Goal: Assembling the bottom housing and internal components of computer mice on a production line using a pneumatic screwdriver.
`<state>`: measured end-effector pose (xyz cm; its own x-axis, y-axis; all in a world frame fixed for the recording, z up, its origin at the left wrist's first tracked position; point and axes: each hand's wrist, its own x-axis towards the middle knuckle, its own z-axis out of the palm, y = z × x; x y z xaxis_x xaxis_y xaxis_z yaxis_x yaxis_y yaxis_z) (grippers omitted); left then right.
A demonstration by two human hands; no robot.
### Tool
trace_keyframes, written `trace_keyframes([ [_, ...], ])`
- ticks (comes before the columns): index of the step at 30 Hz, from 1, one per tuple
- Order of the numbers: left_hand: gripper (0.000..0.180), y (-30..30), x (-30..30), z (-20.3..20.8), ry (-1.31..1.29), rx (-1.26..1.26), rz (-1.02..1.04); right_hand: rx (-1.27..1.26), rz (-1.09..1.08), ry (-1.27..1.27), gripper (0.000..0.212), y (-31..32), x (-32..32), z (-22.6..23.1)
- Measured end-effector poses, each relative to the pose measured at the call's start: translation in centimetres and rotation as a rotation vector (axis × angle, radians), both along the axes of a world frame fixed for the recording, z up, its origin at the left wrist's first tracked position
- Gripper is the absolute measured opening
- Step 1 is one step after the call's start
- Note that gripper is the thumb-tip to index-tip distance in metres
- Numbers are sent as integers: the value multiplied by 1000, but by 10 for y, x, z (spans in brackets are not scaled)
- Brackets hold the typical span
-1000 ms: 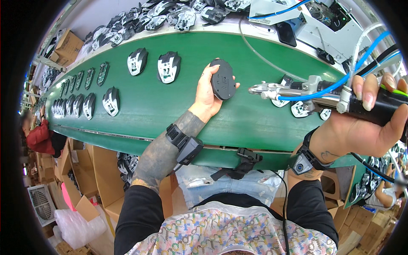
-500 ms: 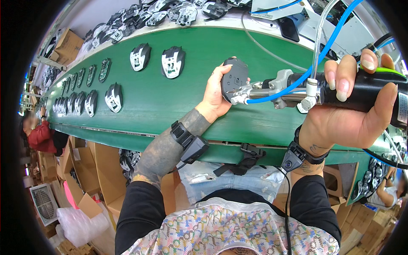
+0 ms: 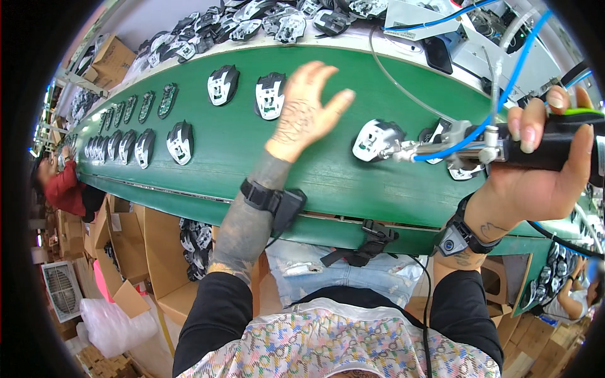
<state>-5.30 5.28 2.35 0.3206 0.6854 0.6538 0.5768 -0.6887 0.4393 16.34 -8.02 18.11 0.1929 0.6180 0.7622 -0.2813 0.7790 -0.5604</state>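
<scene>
My right hand [image 3: 532, 148] is closed around a black powered screwdriver [image 3: 561, 142] with metal fittings and a blue air hose. Its metal tip end points left, beside a white and black computer mouse shell [image 3: 373, 140] lying on the green conveyor belt [image 3: 334, 195]. My left hand [image 3: 309, 108] is empty, fingers and thumb apart, over the belt. Just left of it lies another mouse shell [image 3: 270, 97], partly covered by the hand. Two more shells lie under and behind the screwdriver, one of them a white and black mouse shell [image 3: 465, 171].
More shells [image 3: 180, 143] and green circuit boards [image 3: 167, 101] sit in rows toward the left. A heap of mouse parts [image 3: 252, 25] covers the far ledge, with a phone [image 3: 437, 55] nearby. Cardboard boxes [image 3: 167, 252] stand below; co-workers sit at both sides.
My left hand has let go of the mouse it held, now lying on the belt, and has moved left toward another shell. The screwdriver has shifted slightly right and down.
</scene>
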Motion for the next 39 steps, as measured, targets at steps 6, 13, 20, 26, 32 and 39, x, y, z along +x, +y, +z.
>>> trace_keyframes([
  [6, 55, 30, -53, -36, 364, -133, 552, 35, -29, 57, 35, 0, 3, 4],
  [13, 59, 7, -27, -1, 239, -410, 147, 90, -163, 67, 34, 2, 4, 4],
  [20, 46, -52, 25, 13, -1351, -1557, -812, 176, -226, 133, 31, 2, 7, 3],
  [26, 50, -61, 27, 13, -1221, -1547, -787, 153, -185, 136, 31, 2, 12, 2],
  [32, 51, -64, 23, 15, -1159, -1562, -835, 146, -170, 135, 32, 5, -3, 1],
  [39, 52, -60, 23, 14, -1153, -1508, -801, 121, -282, 85, 32, 4, 7, 4],
])
